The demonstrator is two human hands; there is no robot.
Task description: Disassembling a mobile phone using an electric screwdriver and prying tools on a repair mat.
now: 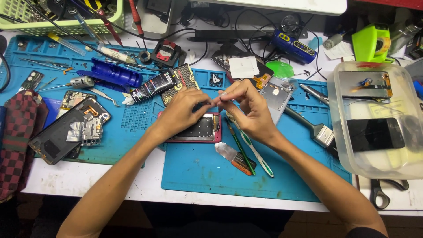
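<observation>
— Blue silicone work mats [229,176] are spread over a white bench that is crowded with tools. What is being handled at the centre?

— Something very small and pale is pinched between the fingertips of the left hand [183,112] and the right hand [249,110], which are brought together just above a pink-framed phone [194,128]. What the piece is cannot be told; it is too small to be made out. Both hands are closed on it, thumb against forefinger.

— And the phone itself?

— It is laid flat on the mat directly beneath the hands, opened, with its inner metal plate exposed. The work may be judged as midway: the frame has been stripped, but nothing is seen refitted over it.

— What has been set aside?

— A second opened phone [70,130], dark, with its board and shielding laid bare, is placed on the left mat. A black adhesive tube [152,87] is left just above the left hand. Near the right hand, a white-and-green toothbrush [254,150], a flat metal pry tool [234,156] with an orange grip, and a paintbrush [310,125] are laid on the mat. A clear plastic tub [374,158] at the right edge is filled with detached screens. A grey back cover [277,97] is lying beyond the right hand.

— So reassembly is left?

— That is the judgement; both phones are seen open.
</observation>
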